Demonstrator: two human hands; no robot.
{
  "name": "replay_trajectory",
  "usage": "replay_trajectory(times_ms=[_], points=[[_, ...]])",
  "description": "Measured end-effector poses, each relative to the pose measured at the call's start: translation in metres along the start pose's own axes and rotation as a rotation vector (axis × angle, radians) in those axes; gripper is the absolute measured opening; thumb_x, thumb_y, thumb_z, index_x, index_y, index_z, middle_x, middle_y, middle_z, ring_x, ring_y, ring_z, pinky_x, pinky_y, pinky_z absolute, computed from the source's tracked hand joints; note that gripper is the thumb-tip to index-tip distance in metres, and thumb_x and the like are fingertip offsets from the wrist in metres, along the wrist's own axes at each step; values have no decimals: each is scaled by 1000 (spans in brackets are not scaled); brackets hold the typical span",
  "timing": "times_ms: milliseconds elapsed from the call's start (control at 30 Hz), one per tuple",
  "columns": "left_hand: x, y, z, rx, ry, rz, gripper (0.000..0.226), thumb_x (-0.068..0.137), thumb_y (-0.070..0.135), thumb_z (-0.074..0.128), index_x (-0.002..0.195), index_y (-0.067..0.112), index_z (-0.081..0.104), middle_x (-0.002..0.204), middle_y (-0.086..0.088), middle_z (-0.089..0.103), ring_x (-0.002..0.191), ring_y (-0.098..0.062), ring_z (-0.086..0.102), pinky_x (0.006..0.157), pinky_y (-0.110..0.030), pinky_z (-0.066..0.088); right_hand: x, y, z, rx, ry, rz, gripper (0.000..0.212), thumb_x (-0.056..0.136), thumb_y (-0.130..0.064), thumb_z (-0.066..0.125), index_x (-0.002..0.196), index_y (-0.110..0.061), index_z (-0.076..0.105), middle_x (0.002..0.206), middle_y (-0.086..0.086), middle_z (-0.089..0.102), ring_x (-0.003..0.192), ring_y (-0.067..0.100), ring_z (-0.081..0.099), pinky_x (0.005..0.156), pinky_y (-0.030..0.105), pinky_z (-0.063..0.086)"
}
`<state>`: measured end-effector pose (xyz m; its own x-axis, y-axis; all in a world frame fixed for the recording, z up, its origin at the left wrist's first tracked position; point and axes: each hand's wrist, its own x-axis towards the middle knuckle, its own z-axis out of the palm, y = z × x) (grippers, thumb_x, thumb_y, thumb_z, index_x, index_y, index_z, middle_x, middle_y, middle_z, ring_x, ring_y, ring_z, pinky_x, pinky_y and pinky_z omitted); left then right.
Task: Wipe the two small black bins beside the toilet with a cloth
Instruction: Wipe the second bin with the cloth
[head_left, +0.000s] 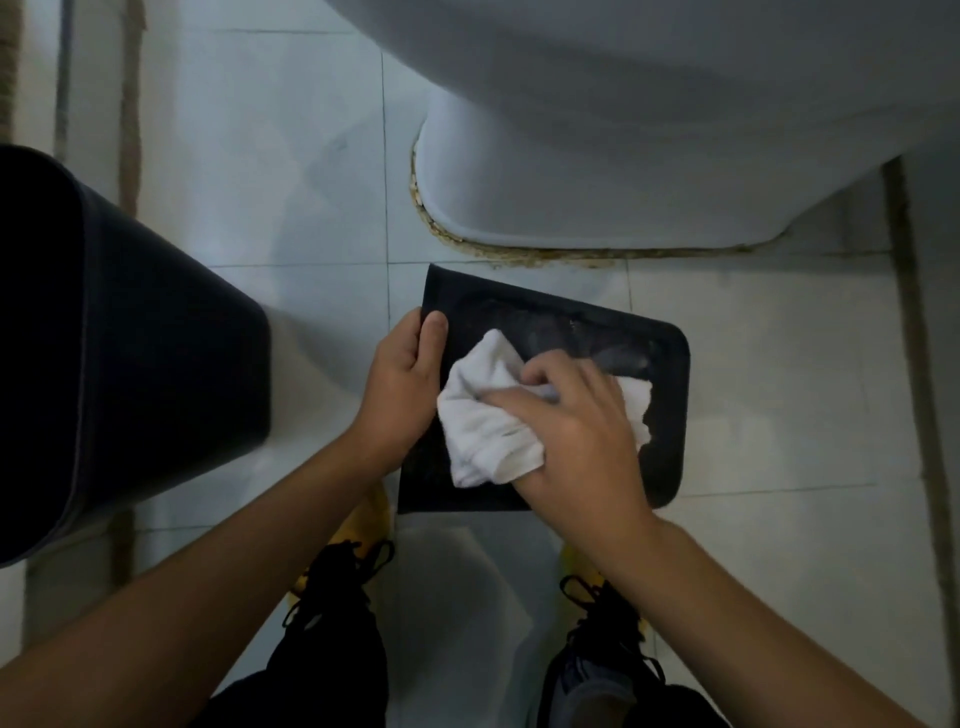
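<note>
From the head camera, the left hand (402, 384) grips the edge of a black bin (613, 332) held above the floor before the toilet (597, 171). The right hand (576, 431) clutches a white cloth (483, 415) against its streaked face. The second bin (156, 322) stands left. A hard rub could likely twist the bin from that one-handed edge grip.

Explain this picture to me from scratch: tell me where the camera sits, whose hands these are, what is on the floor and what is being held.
There is no machine here. The camera is worn on a person's head and looks down, so both arms and the shoes at the bottom are their own. The left hand grips the edge of a small black bin, seen bottom-up in front of the white toilet. The right hand holds a white cloth pressed against that bin's underside. A second black bin stands on the pale tiled floor to the left, touched by neither hand.
</note>
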<state>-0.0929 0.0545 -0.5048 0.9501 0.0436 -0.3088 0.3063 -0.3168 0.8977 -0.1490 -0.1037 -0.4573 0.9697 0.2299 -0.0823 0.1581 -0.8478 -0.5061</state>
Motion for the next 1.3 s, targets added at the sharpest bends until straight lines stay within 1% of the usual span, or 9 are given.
replay_trajectory(times_ms=[200, 300, 467, 700, 767, 833, 900, 1000, 1300], points=[[1, 5, -1, 0, -31, -5, 33, 106, 23, 38, 75, 20, 49, 70, 5, 54, 61, 5, 51, 58, -11, 40, -3, -16, -83, 905, 6, 436, 23, 84, -8, 69, 80, -31, 73, 76, -15, 73, 68, 3, 70, 54, 16, 51], [2, -2, -4, -22, -52, -8, 29, 105, 22, 40, 90, 3, 57, 86, -14, 65, 78, -15, 61, 69, -34, 50, -4, -5, -102, 1309, 26, 541, 36, 66, -8, 64, 100, -19, 70, 85, -2, 74, 74, 13, 71, 52, 20, 50], [-1, 4, -4, -46, -64, -57, 31, 106, 28, 37, 83, 18, 56, 76, 4, 60, 68, 0, 57, 60, -17, 48, 10, 41, -66, 812, -70, 867, 31, 88, -10, 62, 118, -16, 66, 107, 4, 72, 99, 24, 68, 79, 34, 53], [-5, 9, -4, -54, -54, -102, 39, 105, 34, 36, 90, 5, 57, 84, -14, 62, 75, -17, 61, 69, -40, 55, -8, 29, -37, 147, 260, 565, 76, 98, -4, 48, 156, -33, 8, 132, -1, 37, 72, 10, 52, 60, 27, 48], [-6, 10, -5, -73, -57, -134, 42, 105, 37, 37, 96, 2, 58, 93, -21, 62, 82, -26, 64, 76, -50, 56, -16, 24, -25, 66, 236, 452, 65, 101, -25, 50, 155, -38, 16, 147, 8, 27, 107, 28, 56, 84, 42, 56], [-10, 13, -7, -98, -81, -197, 44, 104, 42, 35, 102, 6, 61, 98, -19, 64, 90, -27, 66, 82, -51, 56, -21, 22, -14, -38, 98, 459, 65, 94, -62, 47, 152, -41, 27, 158, 13, 13, 140, 37, 31, 108, 55, 41], [-25, 12, -9, -88, -101, -238, 45, 104, 45, 31, 104, 11, 61, 100, -14, 65, 93, -18, 66, 85, -40, 58, -24, 24, -2, -188, 32, 411, 83, 83, -81, 42, 153, -37, 31, 159, 21, 12, 144, 41, 22, 109, 57, 34], [-63, 13, -9, -58, -93, -276, 44, 106, 33, 27, 101, 3, 58, 92, -13, 60, 75, 8, 60, 65, -6, 48, -20, 31, 9, -189, 94, 365, 73, 87, -68, 50, 149, -31, 40, 151, 25, 26, 133, 42, 35, 105, 55, 39], [-60, -14, -15, -156, -87, -140, 25, 101, -3, 39, 93, 8, 60, 80, 6, 70, 77, 1, 66, 68, -14, 52, -22, -11, 49, -174, 89, -188, 56, 88, -39, 60, 140, -16, 55, 126, 20, 40, 104, 39, 57, 77, 47, 56]])
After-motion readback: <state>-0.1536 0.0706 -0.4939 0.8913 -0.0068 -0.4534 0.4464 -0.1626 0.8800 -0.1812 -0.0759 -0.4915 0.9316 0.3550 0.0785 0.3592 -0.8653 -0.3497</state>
